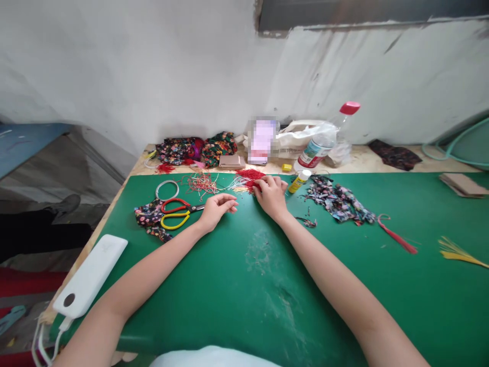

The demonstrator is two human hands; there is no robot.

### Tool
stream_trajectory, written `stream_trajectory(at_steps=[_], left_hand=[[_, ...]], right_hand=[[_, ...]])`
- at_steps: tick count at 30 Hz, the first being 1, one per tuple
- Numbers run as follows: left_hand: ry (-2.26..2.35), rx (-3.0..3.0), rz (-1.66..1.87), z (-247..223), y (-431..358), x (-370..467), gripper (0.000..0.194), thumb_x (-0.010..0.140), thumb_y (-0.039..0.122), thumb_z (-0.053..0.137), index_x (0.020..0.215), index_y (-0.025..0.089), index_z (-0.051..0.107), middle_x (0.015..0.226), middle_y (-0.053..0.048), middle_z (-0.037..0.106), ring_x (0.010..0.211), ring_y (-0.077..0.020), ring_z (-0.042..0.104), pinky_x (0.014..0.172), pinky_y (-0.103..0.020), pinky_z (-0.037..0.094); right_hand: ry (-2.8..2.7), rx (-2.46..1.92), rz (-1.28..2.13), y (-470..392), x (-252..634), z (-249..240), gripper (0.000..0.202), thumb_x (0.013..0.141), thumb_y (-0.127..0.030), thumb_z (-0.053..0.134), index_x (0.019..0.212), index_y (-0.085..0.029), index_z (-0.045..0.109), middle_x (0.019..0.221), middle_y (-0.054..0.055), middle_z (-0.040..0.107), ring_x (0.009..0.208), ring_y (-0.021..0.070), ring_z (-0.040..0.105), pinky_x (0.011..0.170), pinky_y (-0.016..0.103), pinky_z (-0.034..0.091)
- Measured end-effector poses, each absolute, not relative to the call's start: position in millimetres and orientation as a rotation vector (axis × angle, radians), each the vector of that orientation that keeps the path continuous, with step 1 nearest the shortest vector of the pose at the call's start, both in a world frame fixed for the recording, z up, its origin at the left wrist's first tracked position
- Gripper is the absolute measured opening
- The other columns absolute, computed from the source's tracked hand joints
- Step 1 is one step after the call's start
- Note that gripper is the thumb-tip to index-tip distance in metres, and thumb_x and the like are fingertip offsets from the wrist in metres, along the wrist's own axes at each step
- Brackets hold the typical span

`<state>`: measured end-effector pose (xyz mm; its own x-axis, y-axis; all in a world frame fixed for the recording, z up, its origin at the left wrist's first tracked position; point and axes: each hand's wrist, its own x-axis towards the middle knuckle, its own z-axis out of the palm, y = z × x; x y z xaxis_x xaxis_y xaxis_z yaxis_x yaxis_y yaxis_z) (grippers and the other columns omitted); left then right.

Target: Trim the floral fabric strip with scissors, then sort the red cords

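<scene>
While your right hand [272, 198] bends over the right end of the red threads [248, 176], at the upper centre of the frame, your left hand [217, 210] sits lower and to the left, apart from them. The red threads lie up and to the left of the right grip, their long axis running mostly sideways across the frame, so your right hand is nearer. Its fingers reach the edge of the threads, but I cannot tell whether they pinch any. Your left fingers curl loosely, tips close together; whether they hold a strand is too small to tell. Scissors [182, 207] lie left of that hand on the green tabletop [214, 300], and a glue stick [300, 181] stands tilted just right of your right hand.
</scene>
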<state>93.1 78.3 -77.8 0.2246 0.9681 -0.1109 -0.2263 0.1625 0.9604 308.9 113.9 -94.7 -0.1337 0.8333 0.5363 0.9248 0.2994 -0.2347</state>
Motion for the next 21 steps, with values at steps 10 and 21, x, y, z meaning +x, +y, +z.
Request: stream_trajectory(at_steps=[10, 21], left_hand=[[0.945, 1.066, 1.067, -77.0, 77.2, 95.1, 0.050, 0.062, 0.053, 0.086, 0.081, 0.016, 0.060, 0.073, -0.001, 0.072, 0.058, -0.0092, 0.063, 0.059, -0.024, 0.051], [0.951, 1.159, 1.065, -78.3, 73.6, 96.0, 0.044, 0.071, 0.052, 0.081, 0.081, 0.017, 0.057, 0.074, -0.001, 0.070, 0.058, -0.0087, 0.060, 0.057, -0.023, 0.048]], right_hand=[[-1.942, -1.599, -0.168, 120.1, 308.1, -92.4, 0.018, 0.098, -0.024, 0.056, 0.088, -0.020, 0.070, 0.096, 0.013, 0.073, 0.100, 0.0319, 0.055, 0.091, 0.047, 0.030], [-1.751, -1.481, -0.168, 116.0, 311.6, -88.5, 0.023, 0.099, -0.033, 0.059, 0.084, -0.023, 0.074, 0.085, 0.007, 0.079, 0.088, 0.0290, 0.062, 0.088, 0.045, 0.035]])
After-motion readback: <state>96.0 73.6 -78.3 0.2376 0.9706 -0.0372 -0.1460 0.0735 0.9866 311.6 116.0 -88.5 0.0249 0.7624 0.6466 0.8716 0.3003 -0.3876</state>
